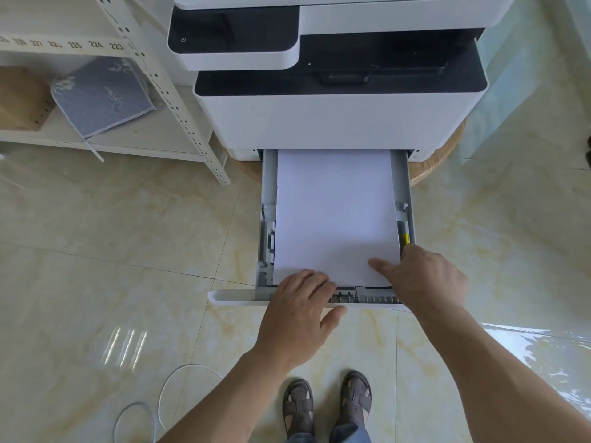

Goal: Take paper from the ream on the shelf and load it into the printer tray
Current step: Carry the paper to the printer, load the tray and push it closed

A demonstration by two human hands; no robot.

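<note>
Glossy marble-look floor (96,238); 2 flat hands, left hand (299,310) and right hand (422,279), press paper (334,215) (tray (406,187) pulled out).

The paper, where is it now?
The paper lies flat in the pulled-out tray below the printer, with both hands at its near edge.

white printer (339,119): top cut off by the upper edge | white paper sheet stack (332,215): far end hidden inside the printer, near edge partly under both hands | right hand (422,279): fingertips hidden behind the paper's right corner | brown cardboard box (19,97): cut off at left
</note>
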